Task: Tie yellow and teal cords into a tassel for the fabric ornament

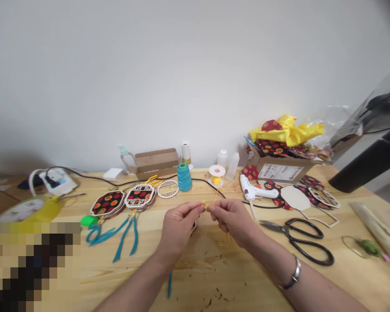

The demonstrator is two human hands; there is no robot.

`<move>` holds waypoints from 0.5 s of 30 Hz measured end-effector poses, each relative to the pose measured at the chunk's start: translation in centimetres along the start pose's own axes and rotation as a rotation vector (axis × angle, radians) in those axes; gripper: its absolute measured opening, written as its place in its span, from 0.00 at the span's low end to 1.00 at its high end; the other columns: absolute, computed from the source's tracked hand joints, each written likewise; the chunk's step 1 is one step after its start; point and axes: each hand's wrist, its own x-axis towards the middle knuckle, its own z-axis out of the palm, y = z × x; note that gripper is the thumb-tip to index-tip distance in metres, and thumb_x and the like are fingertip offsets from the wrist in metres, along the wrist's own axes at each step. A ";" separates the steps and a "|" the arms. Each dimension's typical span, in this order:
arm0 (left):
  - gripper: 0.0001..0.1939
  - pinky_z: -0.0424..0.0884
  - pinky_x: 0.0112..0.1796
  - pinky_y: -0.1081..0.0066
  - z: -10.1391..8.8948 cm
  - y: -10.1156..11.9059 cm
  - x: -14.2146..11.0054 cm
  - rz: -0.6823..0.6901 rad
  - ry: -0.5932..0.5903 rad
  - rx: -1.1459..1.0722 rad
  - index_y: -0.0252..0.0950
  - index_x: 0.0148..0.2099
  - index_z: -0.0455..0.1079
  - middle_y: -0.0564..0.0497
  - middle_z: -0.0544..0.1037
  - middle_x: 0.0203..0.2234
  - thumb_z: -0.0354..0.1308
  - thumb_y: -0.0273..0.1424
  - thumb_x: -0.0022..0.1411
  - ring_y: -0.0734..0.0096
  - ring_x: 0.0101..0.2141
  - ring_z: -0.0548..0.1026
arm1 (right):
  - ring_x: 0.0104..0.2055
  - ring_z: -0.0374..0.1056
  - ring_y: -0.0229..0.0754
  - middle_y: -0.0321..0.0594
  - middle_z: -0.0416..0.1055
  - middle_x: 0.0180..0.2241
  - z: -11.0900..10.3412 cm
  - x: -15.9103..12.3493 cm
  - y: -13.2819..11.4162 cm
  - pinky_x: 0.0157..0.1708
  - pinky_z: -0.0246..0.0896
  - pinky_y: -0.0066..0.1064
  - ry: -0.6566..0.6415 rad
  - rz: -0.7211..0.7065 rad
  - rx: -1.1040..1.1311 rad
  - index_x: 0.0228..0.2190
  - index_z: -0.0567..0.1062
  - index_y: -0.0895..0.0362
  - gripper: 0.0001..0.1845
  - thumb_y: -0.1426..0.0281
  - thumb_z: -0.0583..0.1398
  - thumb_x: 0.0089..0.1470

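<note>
Over the middle of the table, my left hand (pixel 182 221) and my right hand (pixel 231 219) meet with their fingertips almost touching. Both are closed in a pinch on thin yellow cord (pixel 206 204), which shows as a small loop between them. One strand rises toward a white spool of yellow cord (pixel 216 171). Behind my left hand a small pale-rimmed piece (pixel 194 226) is mostly hidden. A teal tassel strip (pixel 169 286) lies below that wrist. To the right of my right hand are black-handled scissors (pixel 290 236).
Left lie stacked patterned ornaments (pixel 139 196) with teal tassels. A teal thread cone (pixel 183 177) stands behind the hands. A white glue gun (pixel 256 189), its black cable crossing the table, lies right. A cardboard box of fabric (pixel 281 169) is at the back right; dark scraps dot the front.
</note>
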 end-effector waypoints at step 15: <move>0.13 0.52 0.20 0.78 0.2 -0.3 0.2 -0.051 -0.108 -0.112 0.34 0.33 0.76 0.57 0.67 0.17 0.63 0.38 0.48 0.81 0.20 0.57 | 0.12 0.45 0.26 0.28 0.55 0.13 0.5 -0.2 0.1 0.13 0.36 0.22 -0.044 0.008 0.091 0.16 0.65 0.59 0.15 0.64 0.59 0.44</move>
